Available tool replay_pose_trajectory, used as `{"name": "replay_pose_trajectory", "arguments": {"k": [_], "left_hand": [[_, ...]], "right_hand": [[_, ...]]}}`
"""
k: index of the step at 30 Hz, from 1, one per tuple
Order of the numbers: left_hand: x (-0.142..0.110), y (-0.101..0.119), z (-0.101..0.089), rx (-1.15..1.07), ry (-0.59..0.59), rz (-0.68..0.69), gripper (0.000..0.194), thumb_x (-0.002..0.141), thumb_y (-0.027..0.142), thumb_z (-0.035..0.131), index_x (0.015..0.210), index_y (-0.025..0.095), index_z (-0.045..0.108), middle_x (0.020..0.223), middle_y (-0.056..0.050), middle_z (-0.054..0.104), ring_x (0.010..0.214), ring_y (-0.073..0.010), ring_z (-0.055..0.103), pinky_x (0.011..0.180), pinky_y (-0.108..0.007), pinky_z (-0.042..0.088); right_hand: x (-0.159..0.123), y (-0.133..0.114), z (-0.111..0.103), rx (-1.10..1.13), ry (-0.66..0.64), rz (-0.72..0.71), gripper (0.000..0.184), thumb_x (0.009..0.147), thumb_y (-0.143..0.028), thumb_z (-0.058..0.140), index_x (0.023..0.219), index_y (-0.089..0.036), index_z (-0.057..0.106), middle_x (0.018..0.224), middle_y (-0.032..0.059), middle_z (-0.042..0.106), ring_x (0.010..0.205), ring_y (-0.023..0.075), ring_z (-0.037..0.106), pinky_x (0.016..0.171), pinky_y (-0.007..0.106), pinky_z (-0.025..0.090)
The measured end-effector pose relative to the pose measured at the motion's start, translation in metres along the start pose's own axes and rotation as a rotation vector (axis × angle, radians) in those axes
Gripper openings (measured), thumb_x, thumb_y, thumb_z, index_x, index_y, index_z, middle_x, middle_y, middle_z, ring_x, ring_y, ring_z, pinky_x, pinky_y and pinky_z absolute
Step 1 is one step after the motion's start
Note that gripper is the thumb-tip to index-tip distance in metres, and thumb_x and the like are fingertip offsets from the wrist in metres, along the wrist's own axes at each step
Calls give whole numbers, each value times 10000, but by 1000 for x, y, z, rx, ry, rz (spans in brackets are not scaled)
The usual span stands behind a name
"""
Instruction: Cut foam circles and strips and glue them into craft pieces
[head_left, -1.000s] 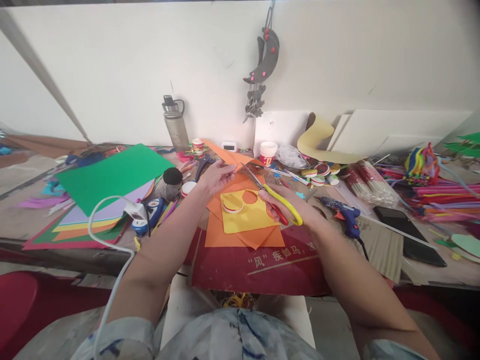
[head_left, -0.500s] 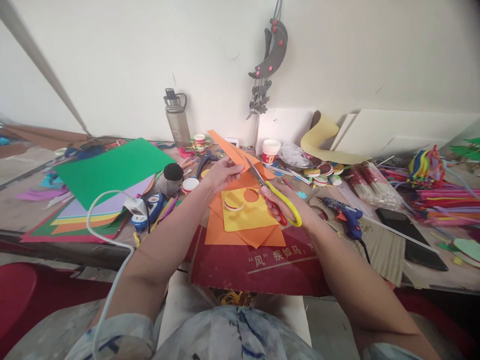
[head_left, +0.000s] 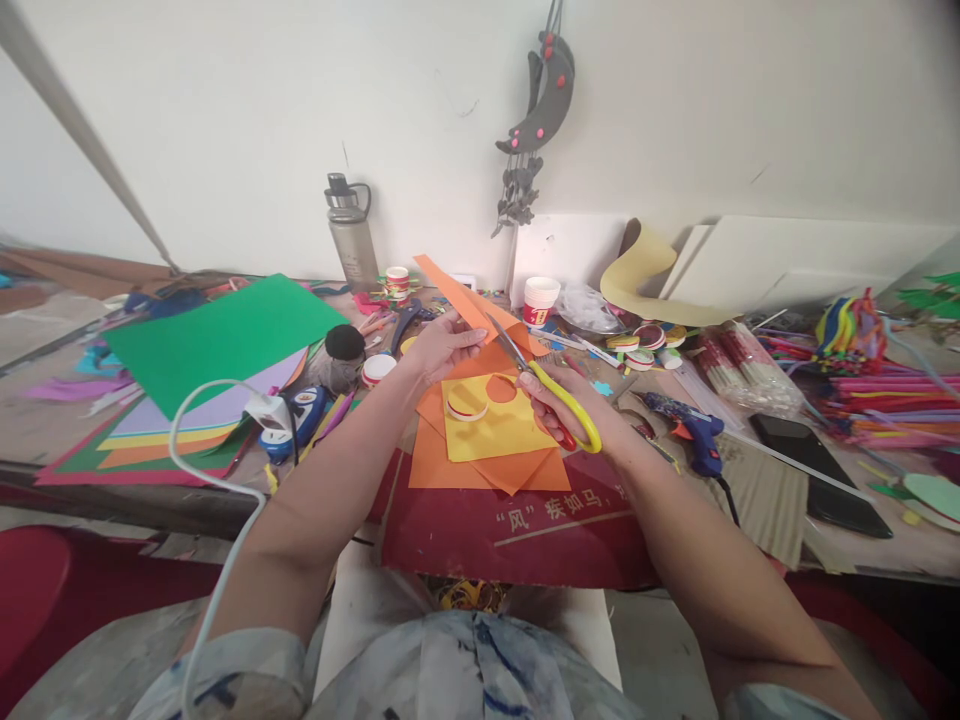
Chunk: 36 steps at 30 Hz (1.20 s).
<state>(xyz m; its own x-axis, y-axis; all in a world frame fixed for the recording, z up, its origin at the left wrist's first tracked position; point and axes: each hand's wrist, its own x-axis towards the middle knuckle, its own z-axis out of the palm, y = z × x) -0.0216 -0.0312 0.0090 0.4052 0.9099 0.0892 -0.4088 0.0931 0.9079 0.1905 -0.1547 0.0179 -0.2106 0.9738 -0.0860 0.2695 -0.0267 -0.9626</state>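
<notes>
My left hand (head_left: 448,347) pinches a piece of orange paper (head_left: 454,290) above the table. My right hand (head_left: 559,400) grips scissors (head_left: 571,402) with yellow and red handles, and their blades reach into the orange paper just right of my left fingers. Below both hands lies a yellow sheet (head_left: 487,443) with a round hole cut in it. A white ring with a red band (head_left: 466,415) rests on that sheet. Under it are orange sheets (head_left: 442,472) on a dark red board (head_left: 450,535).
To the left are a green sheet (head_left: 225,335), a blue tape measure (head_left: 304,415) and a white cable (head_left: 241,545). On the right lie a blue glue gun (head_left: 699,432), a black phone (head_left: 817,470) and pipe cleaners (head_left: 892,405). Behind stand a bottle (head_left: 352,240) and paper cups (head_left: 540,300).
The orange paper and my left hand have shifted slightly right, and the paper's strip points up more steeply. The scissors stay at the paper. The view has tilted a little.
</notes>
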Motion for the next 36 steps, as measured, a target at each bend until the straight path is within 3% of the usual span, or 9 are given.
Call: {"name": "replay_pose_trajectory", "arguments": {"k": [15,26,32,36], "left_hand": [[0,0,-3,0,-17,8,451,654,89,1006,1032,128,764,857,-13,753,695,-87,666,649,-228,520],[-2,3,-2,-21,-40,1,537,592,118,1052,1039,121,755,853,-2,765,684,-80,678,639,-210,537],[-3,8,1,-94,117,-7,299,755,161,977,915,116,728,788,-12,768,641,-89,687,625,-225,556],[2,7,-4,-82,140,23,267,723,85,970,869,99,746,769,-5,763,631,-80,675,630,-225,549]], "right_hand": [[-4,-7,2,-22,44,11,743,701,-899,790,873,-248,474,566,-92,442,380,64,374,314,199,319],[-5,-8,3,-70,67,-31,724,712,-892,775,847,-246,477,534,-92,444,356,71,382,307,210,321],[-6,-8,5,-115,60,-11,706,740,-887,748,859,-248,472,523,-96,440,362,70,382,319,199,335],[-5,-6,3,-142,27,-5,679,774,-874,725,875,-250,479,536,-91,454,367,82,410,321,202,354]]}}
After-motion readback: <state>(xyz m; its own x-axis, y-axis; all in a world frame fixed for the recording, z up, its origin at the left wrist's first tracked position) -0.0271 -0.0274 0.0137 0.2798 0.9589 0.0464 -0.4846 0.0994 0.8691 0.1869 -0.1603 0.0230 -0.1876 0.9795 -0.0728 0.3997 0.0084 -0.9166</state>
